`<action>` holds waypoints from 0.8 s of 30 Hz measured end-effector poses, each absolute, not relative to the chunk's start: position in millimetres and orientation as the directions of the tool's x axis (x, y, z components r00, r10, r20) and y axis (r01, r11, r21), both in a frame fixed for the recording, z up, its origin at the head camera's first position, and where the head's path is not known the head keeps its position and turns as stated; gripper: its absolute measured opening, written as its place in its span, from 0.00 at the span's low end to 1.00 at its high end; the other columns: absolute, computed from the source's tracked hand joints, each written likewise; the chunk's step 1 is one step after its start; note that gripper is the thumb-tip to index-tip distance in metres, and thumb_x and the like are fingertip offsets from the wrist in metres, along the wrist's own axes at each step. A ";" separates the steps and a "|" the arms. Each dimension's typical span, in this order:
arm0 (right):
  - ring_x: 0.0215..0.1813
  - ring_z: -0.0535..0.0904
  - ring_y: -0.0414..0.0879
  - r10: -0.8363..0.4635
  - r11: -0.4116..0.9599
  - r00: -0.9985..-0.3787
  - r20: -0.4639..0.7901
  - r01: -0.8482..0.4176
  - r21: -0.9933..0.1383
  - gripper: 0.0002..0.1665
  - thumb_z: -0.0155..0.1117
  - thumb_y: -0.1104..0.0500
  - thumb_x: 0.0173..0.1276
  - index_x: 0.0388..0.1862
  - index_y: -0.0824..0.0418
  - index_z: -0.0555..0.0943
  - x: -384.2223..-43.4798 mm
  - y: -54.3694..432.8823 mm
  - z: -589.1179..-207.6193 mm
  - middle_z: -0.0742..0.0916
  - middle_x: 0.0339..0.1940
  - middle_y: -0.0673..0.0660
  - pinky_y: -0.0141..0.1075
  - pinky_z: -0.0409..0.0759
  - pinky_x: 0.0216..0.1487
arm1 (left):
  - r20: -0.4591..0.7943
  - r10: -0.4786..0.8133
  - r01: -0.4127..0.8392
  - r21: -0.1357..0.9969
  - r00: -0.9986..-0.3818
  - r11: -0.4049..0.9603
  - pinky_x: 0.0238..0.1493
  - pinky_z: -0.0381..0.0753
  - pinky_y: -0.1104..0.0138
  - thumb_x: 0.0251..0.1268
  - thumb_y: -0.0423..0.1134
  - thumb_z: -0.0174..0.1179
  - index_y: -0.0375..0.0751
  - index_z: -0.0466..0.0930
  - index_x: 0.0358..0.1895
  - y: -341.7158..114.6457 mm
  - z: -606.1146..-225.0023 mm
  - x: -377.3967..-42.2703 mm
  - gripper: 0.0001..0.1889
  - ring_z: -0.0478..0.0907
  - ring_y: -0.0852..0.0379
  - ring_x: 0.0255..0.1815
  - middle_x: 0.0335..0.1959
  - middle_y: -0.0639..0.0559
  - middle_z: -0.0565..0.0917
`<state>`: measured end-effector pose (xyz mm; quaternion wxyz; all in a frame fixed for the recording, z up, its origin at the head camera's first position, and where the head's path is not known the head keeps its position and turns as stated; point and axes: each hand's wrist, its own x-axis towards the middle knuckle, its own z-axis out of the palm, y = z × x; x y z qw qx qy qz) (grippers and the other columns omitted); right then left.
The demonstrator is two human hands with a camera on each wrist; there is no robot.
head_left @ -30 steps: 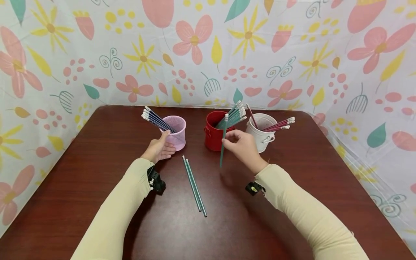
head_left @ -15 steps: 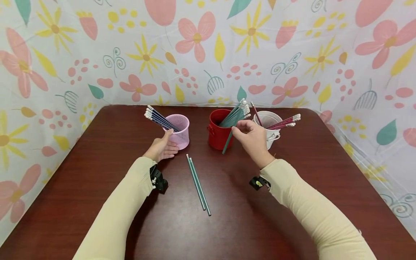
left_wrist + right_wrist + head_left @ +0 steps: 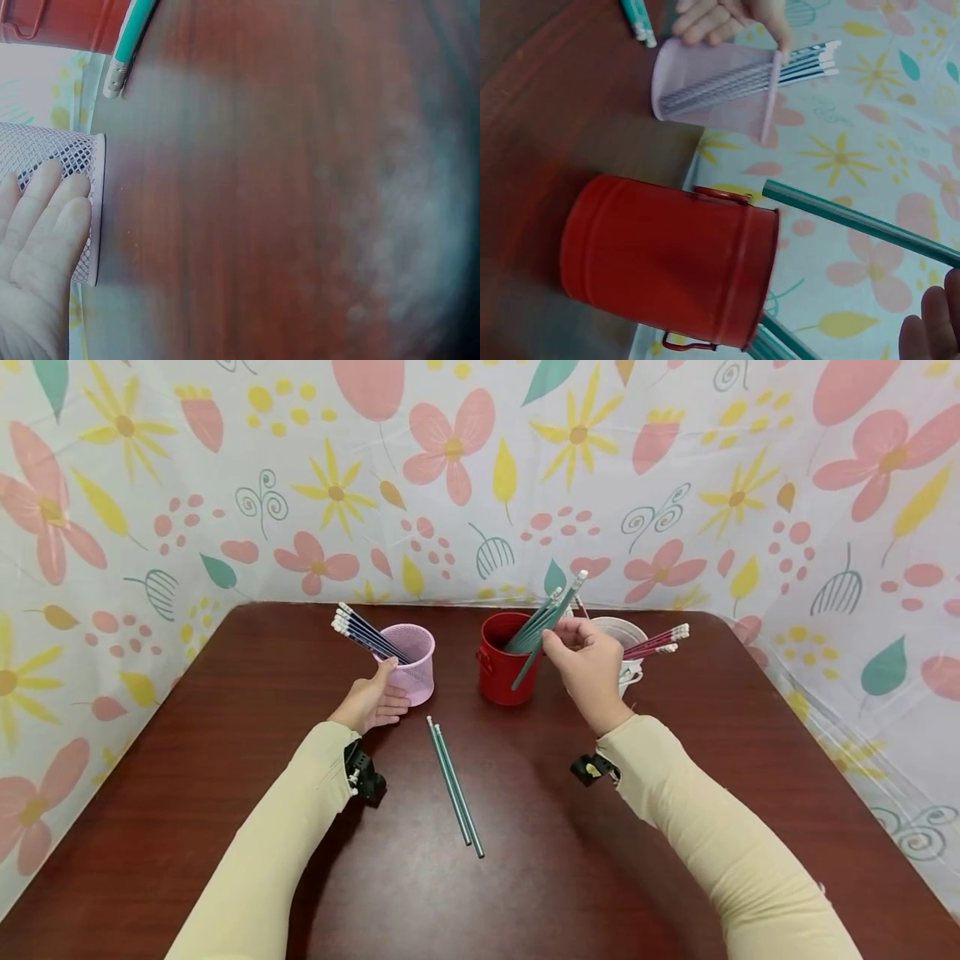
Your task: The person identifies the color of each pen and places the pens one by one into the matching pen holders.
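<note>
My right hand [image 3: 588, 668] pinches a green pencil [image 3: 527, 668], which slants over the red bucket [image 3: 504, 681]. Its eraser end points up; in the right wrist view the pencil's flat end [image 3: 769, 189] is just outside the bucket's mouth. Several green pencils [image 3: 531, 633] lean inside that bucket. My left hand [image 3: 371, 700] rests against the pink mesh cup [image 3: 418, 687], thumb at the rim and fingers straight along its side. Navy pencils [image 3: 363, 631] with white erasers lean in that cup. Two green pencils [image 3: 456, 789] lie side by side on the table.
Behind my right hand stands a white bucket [image 3: 630, 675], partly hidden, with several maroon pencils [image 3: 656, 643]. A floral cloth [image 3: 450, 510] hangs behind the dark wooden table [image 3: 225, 735]. Both wrists carry small black cameras.
My right hand has lifted the green pencil, moving it up and slightly right and tilting it, so its lower end is now in front of the red bucket. The left hand stays at the pink cup.
</note>
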<state>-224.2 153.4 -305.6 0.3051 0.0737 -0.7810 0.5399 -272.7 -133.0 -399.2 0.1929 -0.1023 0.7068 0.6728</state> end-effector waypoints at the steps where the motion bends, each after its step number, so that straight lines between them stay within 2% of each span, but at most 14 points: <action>1: 0.24 0.74 0.26 0.223 0.392 -0.794 0.566 -0.458 -0.798 0.11 0.65 0.64 0.59 0.34 0.74 0.83 -225.4 153.1 -304.2 0.86 0.25 0.63 0.22 0.72 0.27 | -0.410 0.116 -0.404 0.912 -0.905 0.077 0.54 0.78 0.58 0.70 0.63 0.41 0.20 0.67 0.61 -133.1 -399.3 -272.9 0.42 0.78 0.42 0.52 0.57 0.29 0.75; 4: 0.25 0.75 0.27 0.249 0.372 -0.767 0.591 -0.488 -0.790 0.10 0.65 0.65 0.60 0.35 0.75 0.83 -229.9 152.5 -300.5 0.86 0.26 0.62 0.22 0.72 0.27 | -0.420 0.108 -0.414 0.907 -0.901 0.078 0.54 0.77 0.58 0.70 0.63 0.41 0.21 0.68 0.60 -133.4 -399.4 -273.2 0.41 0.79 0.43 0.51 0.56 0.30 0.77; 9: 0.28 0.76 0.29 0.288 0.343 -0.749 0.597 -0.502 -0.794 0.11 0.65 0.65 0.62 0.38 0.74 0.83 -236.4 151.1 -295.2 0.86 0.31 0.63 0.22 0.72 0.28 | -0.431 0.100 -0.424 0.902 -0.897 0.081 0.48 0.80 0.60 0.70 0.62 0.41 0.21 0.69 0.58 -134.7 -401.5 -273.4 0.40 0.81 0.49 0.43 0.43 0.38 0.82; 13: 0.27 0.75 0.31 0.349 0.279 -0.745 0.569 -0.497 -0.822 0.11 0.65 0.65 0.63 0.39 0.74 0.83 -242.5 150.6 -291.7 0.85 0.27 0.52 0.23 0.73 0.29 | -0.424 0.102 -0.418 0.905 -0.900 0.077 0.44 0.81 0.62 0.70 0.62 0.43 0.21 0.70 0.56 -135.1 -402.8 -274.1 0.39 0.81 0.51 0.38 0.34 0.44 0.83; 17: 0.26 0.74 0.32 0.408 0.213 -0.752 0.517 -0.473 -0.855 0.12 0.65 0.64 0.64 0.39 0.75 0.82 -248.6 151.4 -292.7 0.82 0.25 0.44 0.24 0.72 0.29 | -0.424 0.107 -0.418 0.905 -0.899 0.074 0.46 0.81 0.61 0.70 0.62 0.43 0.20 0.69 0.57 -135.3 -402.6 -274.8 0.40 0.82 0.50 0.41 0.36 0.43 0.83; 24: 0.26 0.76 0.32 0.490 0.136 -0.782 0.386 -0.369 -0.920 0.13 0.65 0.65 0.63 0.39 0.76 0.81 -256.1 154.7 -309.4 0.83 0.26 0.47 0.23 0.76 0.32 | -0.430 0.111 -0.423 0.903 -0.896 0.078 0.53 0.78 0.57 0.70 0.63 0.41 0.19 0.67 0.60 -134.6 -401.4 -276.1 0.42 0.80 0.45 0.48 0.49 0.33 0.80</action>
